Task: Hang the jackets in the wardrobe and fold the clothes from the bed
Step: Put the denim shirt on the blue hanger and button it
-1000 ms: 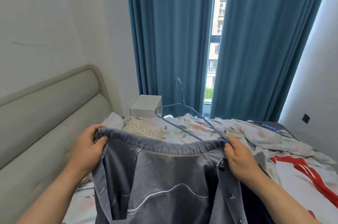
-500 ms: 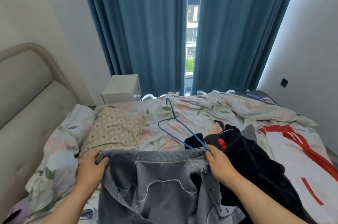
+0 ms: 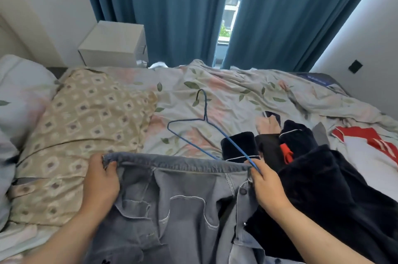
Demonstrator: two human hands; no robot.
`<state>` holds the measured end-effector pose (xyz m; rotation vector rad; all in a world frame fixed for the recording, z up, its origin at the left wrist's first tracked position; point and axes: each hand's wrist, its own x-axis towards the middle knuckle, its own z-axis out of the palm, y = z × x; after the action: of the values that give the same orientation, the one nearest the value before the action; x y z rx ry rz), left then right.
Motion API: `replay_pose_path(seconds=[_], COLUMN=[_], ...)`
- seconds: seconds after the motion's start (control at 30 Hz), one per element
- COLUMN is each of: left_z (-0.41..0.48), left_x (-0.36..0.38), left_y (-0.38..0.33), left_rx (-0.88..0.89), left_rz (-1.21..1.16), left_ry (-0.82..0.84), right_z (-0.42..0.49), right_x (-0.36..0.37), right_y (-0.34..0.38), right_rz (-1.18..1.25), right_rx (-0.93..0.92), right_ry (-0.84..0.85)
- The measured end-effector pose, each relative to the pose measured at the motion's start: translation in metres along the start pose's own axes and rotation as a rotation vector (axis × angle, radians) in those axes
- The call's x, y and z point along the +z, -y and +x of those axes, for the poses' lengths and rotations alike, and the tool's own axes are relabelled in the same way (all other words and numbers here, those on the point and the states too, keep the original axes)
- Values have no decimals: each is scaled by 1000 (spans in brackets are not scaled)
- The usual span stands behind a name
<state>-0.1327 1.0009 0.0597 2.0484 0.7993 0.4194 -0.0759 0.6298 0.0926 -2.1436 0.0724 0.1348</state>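
A grey denim jacket [image 3: 178, 205] is stretched between my hands just above the bed, its edge pulled taut. My left hand [image 3: 100, 184] grips the left end of that edge. My right hand [image 3: 268, 188] grips the right end together with one arm of a blue wire hanger [image 3: 193, 128], whose hook points away over the floral bedsheet [image 3: 226, 91]. A dark navy plush garment [image 3: 323, 181] lies to the right of the jacket. Beyond it sits a white and red garment [image 3: 370, 151].
A beige patterned pillow [image 3: 86, 125] lies to the left on the bed. A white bedside box [image 3: 114, 44] stands behind it, against teal curtains [image 3: 172, 11]. A white wall closes the right side.
My view has tilted down toward the bed. Both hands have lowered the jacket and hanger from chest height to just above the bedding, keeping the same grip.
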Motion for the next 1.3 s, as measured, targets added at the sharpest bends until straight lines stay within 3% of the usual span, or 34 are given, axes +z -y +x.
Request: replay_pose_path(seconds=[0.13, 0.2, 0.33, 0.4, 0.57, 0.77, 1.13, 1.3], left_z=[50, 83, 124, 130, 144, 138, 135, 136], left_x=[50, 75, 118, 131, 143, 142, 141, 138], left_y=[42, 65, 130, 164, 194, 183, 185, 177], left_rx=[64, 195, 374, 463, 536, 497, 453, 455], left_rz=[109, 307, 729, 822, 853, 819, 870, 879], left_ry=[25, 74, 359, 385, 292, 335, 271, 333], right_z=[61, 91, 137, 149, 157, 150, 152, 152], right_x=[36, 53, 95, 116, 133, 133, 135, 133], right_y=[-41, -66, -144, -185, -231, -218, -220, -220], right_rz=[-82, -168, -326, -378, -422, -429, -471, -488], right_rx=[-36, -32, 95, 146, 33, 6, -75, -130], right_ry=[19, 11, 150, 122, -107, -100, -122, -106])
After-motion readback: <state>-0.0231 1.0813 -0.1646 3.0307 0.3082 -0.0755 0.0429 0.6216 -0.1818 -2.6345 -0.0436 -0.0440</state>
